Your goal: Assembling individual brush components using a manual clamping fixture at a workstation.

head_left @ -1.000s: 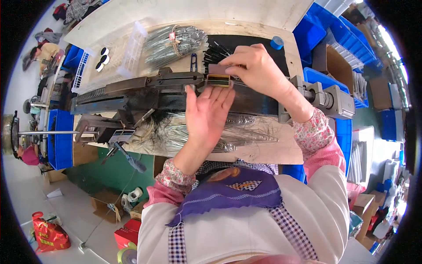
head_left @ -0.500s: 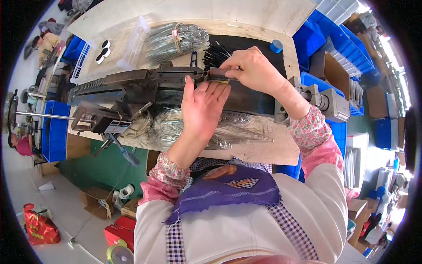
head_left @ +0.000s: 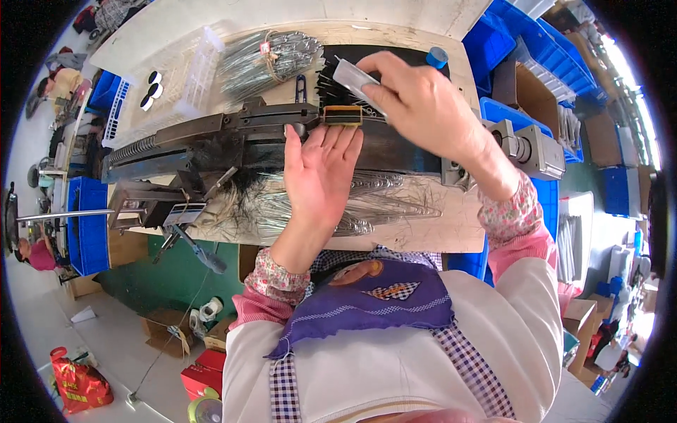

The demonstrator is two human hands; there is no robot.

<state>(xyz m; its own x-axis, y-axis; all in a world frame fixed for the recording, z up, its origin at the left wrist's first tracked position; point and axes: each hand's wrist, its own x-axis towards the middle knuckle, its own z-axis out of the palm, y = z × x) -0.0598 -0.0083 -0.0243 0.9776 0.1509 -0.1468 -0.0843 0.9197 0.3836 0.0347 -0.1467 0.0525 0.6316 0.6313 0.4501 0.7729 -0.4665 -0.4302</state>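
Observation:
My left hand (head_left: 321, 173) lies palm up with its fingers stretched out. Its fingertips touch the lower edge of a small dark block with a yellow frame (head_left: 343, 115), at the end of a long dark metal machine (head_left: 271, 123). Up and to the right, my right hand (head_left: 427, 102) is closed on a flat, pale grey plate (head_left: 358, 84), tilted and held clear of the block. Behind the plate are black bristle brushes (head_left: 331, 88), partly covered by it. Looped metal wires (head_left: 367, 211) lie in front of the machine, near my left wrist.
Beyond the machine lie a tied bundle of wires (head_left: 271, 63), a clear plastic basket (head_left: 187, 77) and a blue cap (head_left: 437, 57). A motor-like cylinder (head_left: 518, 148) sits at the machine's right end. Blue bins (head_left: 486, 49) stand at the right; loose bristles (head_left: 243, 183) lie at left.
My right hand has lifted up and away from the block, and the pale plate now shows in it. The yellow-framed block is uncovered. My left hand stays flat at the block, fingers stretched.

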